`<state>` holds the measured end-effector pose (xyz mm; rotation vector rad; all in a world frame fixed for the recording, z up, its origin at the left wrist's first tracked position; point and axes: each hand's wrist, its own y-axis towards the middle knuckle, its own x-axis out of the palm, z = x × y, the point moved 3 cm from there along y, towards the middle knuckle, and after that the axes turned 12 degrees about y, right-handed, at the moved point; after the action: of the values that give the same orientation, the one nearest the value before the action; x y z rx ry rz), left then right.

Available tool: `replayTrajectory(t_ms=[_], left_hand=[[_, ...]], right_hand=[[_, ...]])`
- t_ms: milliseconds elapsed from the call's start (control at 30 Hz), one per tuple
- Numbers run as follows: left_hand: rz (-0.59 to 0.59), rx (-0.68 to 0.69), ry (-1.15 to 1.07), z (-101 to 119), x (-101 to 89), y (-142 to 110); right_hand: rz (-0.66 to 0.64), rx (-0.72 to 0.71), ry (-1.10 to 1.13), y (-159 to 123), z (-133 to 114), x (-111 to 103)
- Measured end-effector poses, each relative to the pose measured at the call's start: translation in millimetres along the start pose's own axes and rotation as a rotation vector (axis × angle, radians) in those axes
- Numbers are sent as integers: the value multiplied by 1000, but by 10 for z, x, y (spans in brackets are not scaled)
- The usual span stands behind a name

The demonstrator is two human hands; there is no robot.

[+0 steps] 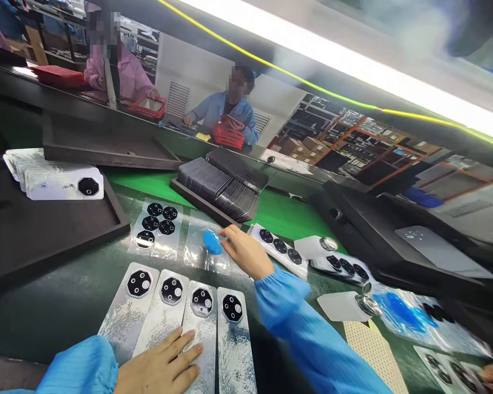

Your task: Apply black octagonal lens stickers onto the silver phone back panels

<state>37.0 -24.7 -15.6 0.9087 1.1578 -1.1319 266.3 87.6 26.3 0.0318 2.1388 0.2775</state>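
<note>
- L hand [164, 364]: palm down, fingers spread over the middle two of 4 silvery panels [232, 350], which are long, rounded at the corners, shiny w/ a rippled texture, each w/ a black octagonal patch w/ rings.
- R hand [248, 253]: fingers bent, tips at R edge of glossy blue oval piece [212, 242]; can't tell if it's pinched.
- Blue oval piece: on clear film [193, 249], beyond the panels.
- Clear sheet [164, 245] w/ 5 black octagons, L of the film.
- R side: white bottles w/ metal tops [340, 306], pale dotted mat [370, 350], crinkly blue plastic [405, 314].
- Dark tray [61, 230], far L, w/ fanned silvery stack [53, 180], on dark green surface [66, 306].
</note>
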Motion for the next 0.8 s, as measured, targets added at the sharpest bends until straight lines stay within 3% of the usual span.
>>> replayTrajectory(t_ms=[100,200,267,400,600,800], left_hand=[[74,-3,17,-5,50,-13],[193,1,38,-26,134,-28],[232,14,91,-40,193,-27],[243,39,195,-50,252,-10],[287,9,220,-28,141,19],[166,-16,185,-5,197,94]], right_hand=[[-51,-38,-9,-387,-5,-209],[-92,-138,-14,-911,-16,-287],[-64,-145,-3,-1253,-2,-223],[21,-173,69,-1758,46,104],[34,-222,-61,-2018,77,479],[46,-196,28,-1940,133,346]])
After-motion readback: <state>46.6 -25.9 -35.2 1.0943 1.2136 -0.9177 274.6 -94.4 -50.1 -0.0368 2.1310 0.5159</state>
